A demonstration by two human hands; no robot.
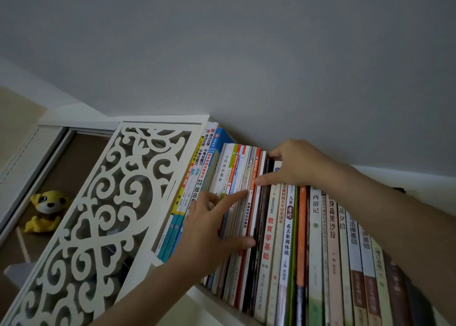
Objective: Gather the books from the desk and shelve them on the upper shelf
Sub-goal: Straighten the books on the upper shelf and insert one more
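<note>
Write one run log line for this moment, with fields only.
stage: shelving | left hand: presses thin books leftward | right hand: grips dark book top, in row | shelf: nearly full

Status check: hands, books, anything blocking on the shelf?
Left hand open, fingers pressing the thin book spines. Right hand gripping the tops of the dark books in the row. Row packed tight; carved white panel at left.

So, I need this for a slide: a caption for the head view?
Both hands, left hand and right hand, press thin books into the upper shelf row.
</note>
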